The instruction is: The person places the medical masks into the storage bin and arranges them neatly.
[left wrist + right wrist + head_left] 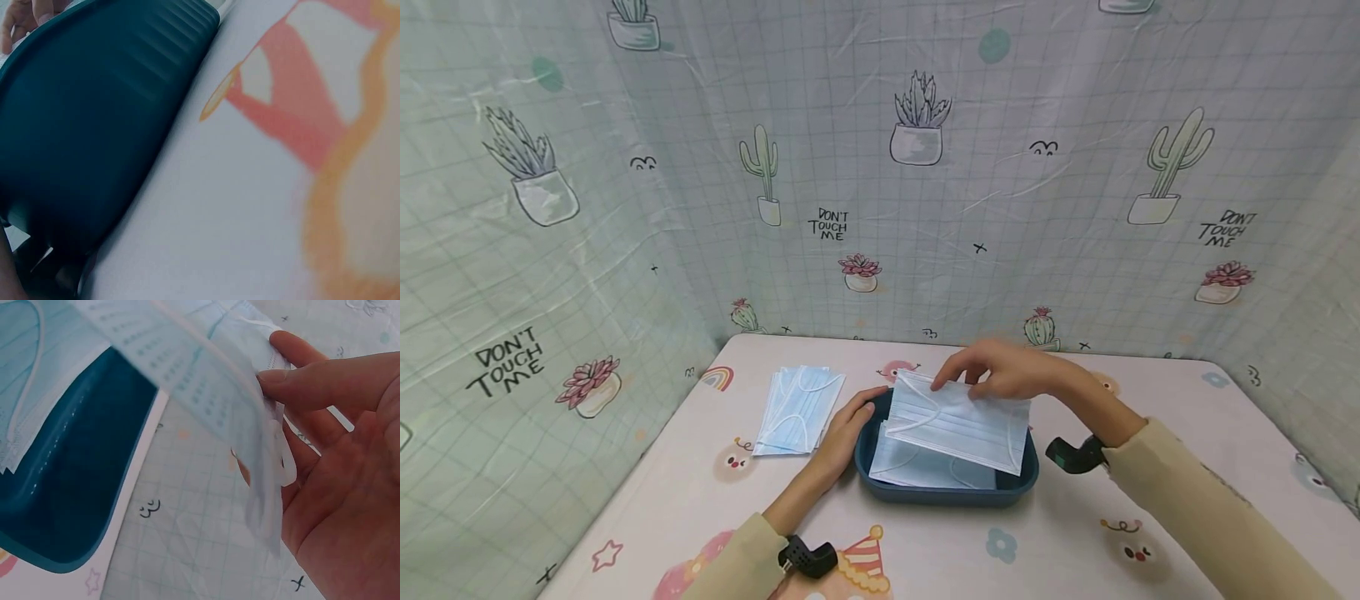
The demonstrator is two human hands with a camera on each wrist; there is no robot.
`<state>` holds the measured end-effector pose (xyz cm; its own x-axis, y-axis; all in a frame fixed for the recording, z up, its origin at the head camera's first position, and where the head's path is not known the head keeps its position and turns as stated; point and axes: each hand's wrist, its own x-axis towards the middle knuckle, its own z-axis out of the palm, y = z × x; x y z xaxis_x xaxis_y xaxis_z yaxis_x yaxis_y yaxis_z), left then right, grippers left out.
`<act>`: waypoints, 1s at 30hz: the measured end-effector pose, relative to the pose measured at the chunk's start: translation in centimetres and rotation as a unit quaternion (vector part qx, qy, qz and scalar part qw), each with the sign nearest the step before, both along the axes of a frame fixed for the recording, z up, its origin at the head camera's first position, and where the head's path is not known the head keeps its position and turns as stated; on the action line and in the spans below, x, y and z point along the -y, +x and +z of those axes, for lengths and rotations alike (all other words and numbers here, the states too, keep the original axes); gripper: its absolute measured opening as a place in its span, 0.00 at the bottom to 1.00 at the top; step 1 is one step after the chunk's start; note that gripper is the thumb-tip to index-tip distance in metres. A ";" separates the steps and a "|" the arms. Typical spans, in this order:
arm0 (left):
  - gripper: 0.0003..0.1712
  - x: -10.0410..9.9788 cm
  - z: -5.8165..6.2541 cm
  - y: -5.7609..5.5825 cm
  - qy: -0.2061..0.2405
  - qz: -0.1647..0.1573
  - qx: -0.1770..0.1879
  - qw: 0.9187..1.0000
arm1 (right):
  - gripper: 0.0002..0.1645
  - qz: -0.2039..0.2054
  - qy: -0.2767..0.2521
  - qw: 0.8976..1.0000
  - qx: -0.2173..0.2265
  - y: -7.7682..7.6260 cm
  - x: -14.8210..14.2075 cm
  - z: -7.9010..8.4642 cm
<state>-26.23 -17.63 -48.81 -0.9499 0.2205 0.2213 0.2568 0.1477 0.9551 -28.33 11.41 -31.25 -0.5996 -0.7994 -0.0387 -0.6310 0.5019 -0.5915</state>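
Observation:
My right hand pinches the top edge of a light blue face mask between thumb and fingers. The mask hangs tilted over a dark blue basin, its white ear loops dangling. In the right wrist view the thumb presses on the mask's edge. More masks lie in the basin, partly covered by the raised one. My left hand rests along the basin's left end, fingertips at the rim. The left wrist view shows mostly the basin's outer wall.
Left of the basin, a small overlapping stack of masks lies on the table, close to my left hand. The table has a pale cloth with cartoon prints. Behind it hangs a grid-patterned curtain with cactus drawings.

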 end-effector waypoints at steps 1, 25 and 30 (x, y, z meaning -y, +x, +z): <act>0.23 0.0 0.0 0.0 0.001 0.000 0.002 1.000 | 0.31 0.007 0.004 1.000 0.001 -0.1 0.2 -0.2; 0.23 0.1 -0.2 -0.2 0.003 -0.007 0.011 1.000 | 0.29 0.110 0.018 0.982 0.150 -1.0 3.0 -3.8; 0.23 0.1 -0.1 -0.1 0.006 -0.006 0.013 1.000 | 0.28 0.095 0.039 0.984 0.144 -1.4 3.4 -4.0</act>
